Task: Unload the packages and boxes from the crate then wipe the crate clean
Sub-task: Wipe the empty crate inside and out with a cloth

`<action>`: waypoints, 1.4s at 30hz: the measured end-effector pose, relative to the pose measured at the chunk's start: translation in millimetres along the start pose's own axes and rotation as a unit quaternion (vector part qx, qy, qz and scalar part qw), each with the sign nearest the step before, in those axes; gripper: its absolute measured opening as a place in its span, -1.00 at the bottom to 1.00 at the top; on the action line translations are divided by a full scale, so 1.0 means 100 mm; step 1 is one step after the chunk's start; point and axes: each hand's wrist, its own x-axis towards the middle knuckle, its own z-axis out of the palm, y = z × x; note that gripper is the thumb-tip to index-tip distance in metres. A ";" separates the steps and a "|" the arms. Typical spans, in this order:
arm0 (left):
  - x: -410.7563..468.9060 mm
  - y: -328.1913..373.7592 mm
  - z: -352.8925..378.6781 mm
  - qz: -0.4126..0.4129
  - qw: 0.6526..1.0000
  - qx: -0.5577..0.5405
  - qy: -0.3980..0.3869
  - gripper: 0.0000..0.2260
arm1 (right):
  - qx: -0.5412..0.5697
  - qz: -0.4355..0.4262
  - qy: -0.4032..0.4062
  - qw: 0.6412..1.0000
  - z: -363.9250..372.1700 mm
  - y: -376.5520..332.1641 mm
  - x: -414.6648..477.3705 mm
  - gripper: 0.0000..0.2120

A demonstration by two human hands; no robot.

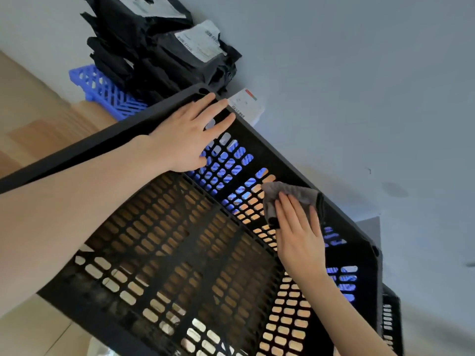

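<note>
- Across the middle of the view, one black perforated crate (84,151) sits tilted with nothing left inside it. It looks like stiff moulded plastic, light for its bulk. The solid rim is the place to hold it, since the slotted walls would likely flex and catch fingertips.
- Beyond the crate's far corner is one heap of black packages (159,47). They are soft poly bags, slack and probably slippery, best taken by the body and not by a loose flap. Two white labels show. How many bags are in the heap cannot be told, as they overlap.
- Under that heap lies one blue slatted base (102,91), rigid lattice plastic, showing to the heap's left and again through the crate's holes.
- One left hand (187,134) lies flat, fingers straight and spread, on the far wall just below the rim. It braces the crate and grips nothing.
- One right hand (298,232) presses straight fingers onto the cloth against the right inner wall. Whether the thumb tucks under it cannot be told.
- One white box (246,105) with a barcode peeks out just behind the rim. It is probably light card that dents easily.
- One grey cloth (290,194), soft and bunched, will slide unless it is pressed flat.
</note>
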 end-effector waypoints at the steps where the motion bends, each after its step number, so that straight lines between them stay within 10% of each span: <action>1: 0.00 0.00 0.00 0.000 1.000 -0.002 0.000 -0.08 | -0.003 -0.014 -0.012 1.000 0.10 -0.07 0.00 -0.49; 12: 0.00 -0.02 0.06 0.000 1.000 -0.012 0.007 -0.09 | -0.047 -0.112 -0.192 0.974 0.80 -0.65 0.08 -0.52; 24: -0.02 0.08 -0.03 -0.014 1.000 -0.010 -0.009 -0.08 | -0.017 0.027 -0.008 0.999 -0.06 0.11 -0.14 -0.47; 42: -0.02 -0.01 0.03 0.003 0.999 -0.036 -0.012 -0.06 | 0.010 -0.031 -0.214 0.976 0.70 -0.51 -0.17 -0.48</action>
